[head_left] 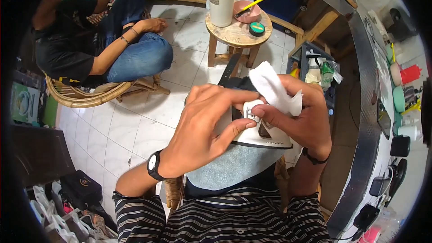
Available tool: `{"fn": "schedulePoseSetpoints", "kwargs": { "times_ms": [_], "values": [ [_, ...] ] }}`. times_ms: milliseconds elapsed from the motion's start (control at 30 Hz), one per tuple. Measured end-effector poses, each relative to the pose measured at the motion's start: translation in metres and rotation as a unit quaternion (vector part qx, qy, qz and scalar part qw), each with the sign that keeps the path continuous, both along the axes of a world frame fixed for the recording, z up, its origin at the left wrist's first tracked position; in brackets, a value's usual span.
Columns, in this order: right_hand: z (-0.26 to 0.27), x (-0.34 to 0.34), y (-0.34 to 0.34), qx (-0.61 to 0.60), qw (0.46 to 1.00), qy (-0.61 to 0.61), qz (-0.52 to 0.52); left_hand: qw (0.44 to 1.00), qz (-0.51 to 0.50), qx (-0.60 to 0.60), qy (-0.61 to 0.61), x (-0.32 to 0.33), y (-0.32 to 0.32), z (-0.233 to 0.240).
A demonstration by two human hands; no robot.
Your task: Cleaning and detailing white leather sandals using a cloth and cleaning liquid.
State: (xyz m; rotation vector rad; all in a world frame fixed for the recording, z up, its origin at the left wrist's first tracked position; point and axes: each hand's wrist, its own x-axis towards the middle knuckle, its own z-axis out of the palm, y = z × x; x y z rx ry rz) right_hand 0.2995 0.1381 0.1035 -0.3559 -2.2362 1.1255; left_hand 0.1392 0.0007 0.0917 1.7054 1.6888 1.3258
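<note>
A white buckled item, which looks like a sandal or shoe with a dark lower edge, lies over a light grey cloth on my lap. My left hand pinches it near a metal buckle between thumb and forefinger. From the other side, my right hand holds a folded white cloth, its thumb pressed beside the buckle. The fingers hide part of the item. A dark strap sticks up behind it.
Ahead, a round wooden stool bears a white bottle, a pink bowl with a yellow-handled brush and a green-lidded tin. Another person sits in a rattan chair at left. A cluttered workbench runs along the right.
</note>
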Motion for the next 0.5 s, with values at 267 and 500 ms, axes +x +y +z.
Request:
{"fn": "schedulePoseSetpoints", "kwargs": {
  "times_ms": [267,500],
  "values": [
    [0.003,-0.026,-0.035,-0.204,0.975,0.07,-0.058,0.994,0.05,0.037,0.094,-0.005,-0.017,-0.017],
    [0.016,-0.028,-0.006,-0.193,0.973,0.122,-0.033,0.988,0.024,0.064,0.136,-0.031,-0.006,0.0]
  ]
}}
